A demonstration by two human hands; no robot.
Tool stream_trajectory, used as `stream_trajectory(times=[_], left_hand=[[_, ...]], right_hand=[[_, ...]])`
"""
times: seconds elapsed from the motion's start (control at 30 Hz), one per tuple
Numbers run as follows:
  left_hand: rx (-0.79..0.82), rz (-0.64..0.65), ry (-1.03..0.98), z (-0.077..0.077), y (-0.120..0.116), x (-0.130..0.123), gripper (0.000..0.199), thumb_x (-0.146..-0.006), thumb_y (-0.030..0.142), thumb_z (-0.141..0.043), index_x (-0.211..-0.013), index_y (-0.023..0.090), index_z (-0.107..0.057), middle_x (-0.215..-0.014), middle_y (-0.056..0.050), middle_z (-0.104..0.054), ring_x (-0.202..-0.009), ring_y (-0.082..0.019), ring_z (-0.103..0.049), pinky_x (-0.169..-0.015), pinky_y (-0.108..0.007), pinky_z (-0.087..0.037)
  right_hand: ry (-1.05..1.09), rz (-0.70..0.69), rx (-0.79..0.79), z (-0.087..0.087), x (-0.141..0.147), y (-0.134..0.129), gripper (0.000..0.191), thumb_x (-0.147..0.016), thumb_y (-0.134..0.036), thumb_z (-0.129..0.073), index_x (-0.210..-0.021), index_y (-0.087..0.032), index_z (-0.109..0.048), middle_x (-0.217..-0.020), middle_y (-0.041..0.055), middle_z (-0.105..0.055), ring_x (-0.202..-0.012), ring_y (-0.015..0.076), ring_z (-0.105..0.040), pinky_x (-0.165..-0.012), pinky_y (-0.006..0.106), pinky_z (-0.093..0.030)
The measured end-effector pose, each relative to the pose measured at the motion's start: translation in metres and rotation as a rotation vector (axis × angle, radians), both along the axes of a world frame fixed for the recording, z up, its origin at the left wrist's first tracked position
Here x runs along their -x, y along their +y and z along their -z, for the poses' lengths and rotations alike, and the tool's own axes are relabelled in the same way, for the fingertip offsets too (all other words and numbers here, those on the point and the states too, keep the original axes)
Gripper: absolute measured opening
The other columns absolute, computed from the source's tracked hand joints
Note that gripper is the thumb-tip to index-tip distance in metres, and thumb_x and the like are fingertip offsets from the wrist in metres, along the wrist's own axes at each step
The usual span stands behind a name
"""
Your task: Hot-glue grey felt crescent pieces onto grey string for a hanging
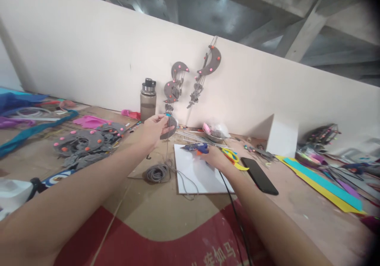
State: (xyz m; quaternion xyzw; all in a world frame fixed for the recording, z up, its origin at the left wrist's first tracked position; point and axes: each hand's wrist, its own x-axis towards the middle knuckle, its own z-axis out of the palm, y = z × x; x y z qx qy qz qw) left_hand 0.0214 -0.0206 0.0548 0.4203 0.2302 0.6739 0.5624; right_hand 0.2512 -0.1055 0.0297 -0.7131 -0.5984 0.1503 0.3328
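Raised above the cardboard, my left hand (154, 130) pinches a grey felt piece (171, 128) with a bit of blue on its top edge. A grey cord hangs below the felt toward a coil of grey cord (156, 172) on the cardboard. My right hand (216, 157) is closed around a blue glue gun (194, 147) with an orange trigger. The gun's nozzle points left, over a white sheet (202, 177), and its black cable (233, 208) runs down toward me. Yellow scissors (231, 156) lie just beyond my right hand.
A black phone (259, 175) lies on the right. Behind stand a water bottle (148, 101) and a bowl (216, 137). Felt crescents with pompoms (86, 142) lie at left; a similar crescent (212, 62) hangs on the white wall. Coloured strips (323, 183) lie far right.
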Motion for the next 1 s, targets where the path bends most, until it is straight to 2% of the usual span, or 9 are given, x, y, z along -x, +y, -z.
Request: stream_trajectory(times=[0.07, 0.13, 0.2, 0.33, 0.4, 0.57, 0.77, 1.0], left_hand=[[0.013, 0.000, 0.003, 0.001, -0.001, -0.002, 0.024, -0.070, 0.028, -0.082, -0.074, 0.013, -0.064, -0.066, 0.002, -0.059, -0.064, -0.010, -0.061, -0.080, -0.037, -0.062], [0.025, 0.007, 0.020, 0.001, -0.003, -0.004, 0.025, -0.070, 0.029, -0.083, -0.074, 0.013, -0.063, -0.065, 0.002, -0.059, -0.064, -0.010, -0.061, -0.082, -0.038, -0.061], [0.031, 0.010, 0.040, 0.003, -0.005, -0.005, 0.025, -0.070, 0.029, -0.083, -0.073, 0.012, -0.064, -0.066, 0.002, -0.059, -0.065, -0.010, -0.062, -0.083, -0.039, -0.061], [0.023, 0.020, 0.063, 0.006, -0.008, -0.008, 0.025, -0.070, 0.029, -0.082, -0.073, 0.013, -0.064, -0.074, -0.002, -0.064, -0.072, -0.012, -0.065, -0.086, -0.040, -0.060], [0.029, 0.023, 0.073, 0.006, -0.010, -0.010, 0.022, -0.071, 0.027, -0.081, -0.073, 0.013, -0.063, -0.073, -0.001, -0.064, -0.070, -0.011, -0.064, -0.086, -0.039, -0.060], [0.036, 0.005, 0.098, 0.006, -0.014, -0.012, 0.020, -0.071, 0.024, -0.079, -0.070, 0.014, -0.061, -0.071, 0.001, -0.061, -0.068, -0.011, -0.063, -0.083, -0.038, -0.060], [0.008, -0.015, 0.132, 0.007, -0.016, -0.014, 0.018, -0.070, 0.026, -0.080, -0.073, 0.015, -0.065, -0.073, -0.001, -0.063, -0.068, -0.011, -0.063, -0.076, -0.032, -0.060], [-0.006, -0.010, 0.183, 0.005, -0.020, -0.015, 0.016, -0.071, 0.027, -0.079, -0.074, 0.015, -0.068, -0.074, -0.001, -0.066, -0.067, -0.011, -0.064, -0.073, -0.028, -0.057]], right_hand=[[0.151, 0.052, -0.017, -0.005, 0.005, 0.005, 0.007, -0.067, -0.020, -0.066, -0.072, -0.019, -0.061, -0.061, 0.0007, -0.061, -0.055, 0.0163, -0.057, -0.051, 0.028, -0.044], [0.370, 0.060, -0.168, -0.010, 0.014, 0.006, 0.019, -0.071, -0.021, -0.062, -0.089, -0.019, -0.058, -0.079, 0.0021, -0.065, -0.063, 0.0161, -0.061, -0.056, 0.029, -0.052], [0.541, -0.020, -0.318, -0.015, 0.028, 0.002, 0.029, -0.074, -0.026, -0.061, -0.101, -0.020, -0.053, -0.094, 0.0032, -0.066, -0.070, 0.0159, -0.064, -0.062, 0.030, -0.056], [0.599, -0.290, -0.432, -0.022, 0.056, -0.017, 0.033, -0.081, -0.033, -0.059, -0.110, -0.022, -0.049, -0.110, 0.0054, -0.064, -0.080, 0.0159, -0.065, -0.065, 0.030, -0.058], [0.574, -0.352, -0.448, -0.024, 0.065, -0.026, 0.029, -0.083, -0.032, -0.058, -0.109, -0.022, -0.049, -0.107, 0.0043, -0.064, -0.076, 0.0140, -0.062, -0.063, 0.029, -0.057], [0.448, -0.365, -0.413, -0.021, 0.067, -0.030, 0.016, -0.087, -0.029, -0.054, -0.101, -0.022, -0.052, -0.094, 0.0018, -0.062, -0.064, 0.0114, -0.053, -0.059, 0.028, -0.050], [0.370, -0.348, -0.420, -0.010, 0.066, -0.026, 0.015, -0.090, -0.029, -0.053, -0.102, -0.022, -0.053, -0.094, 0.0040, -0.063, -0.074, 0.0162, -0.056, -0.064, 0.031, -0.047], [0.358, -0.330, -0.396, -0.010, 0.066, -0.026, 0.015, -0.090, -0.030, -0.053, -0.103, -0.022, -0.052, -0.096, 0.0054, -0.064, -0.077, 0.0180, -0.057, -0.065, 0.032, -0.048]])
